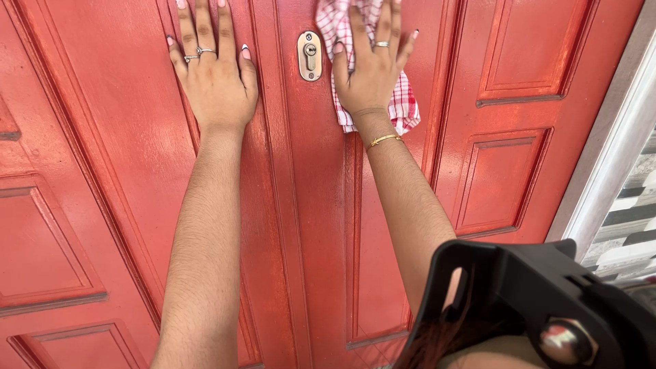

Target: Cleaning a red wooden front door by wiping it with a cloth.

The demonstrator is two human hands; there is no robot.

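Left hand (217,75) is pressing flat, fingers spread, left of the silver keyhole plate (309,56); right hand (371,63) is pinning the red-checked cloth (403,109) flat against the red door (102,171) just right of it. Risk: the cloth's hanging corner slipping free if pressure eases.

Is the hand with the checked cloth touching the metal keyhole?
Apart. The head view shows red door between the right hand on the cloth and the keyhole.
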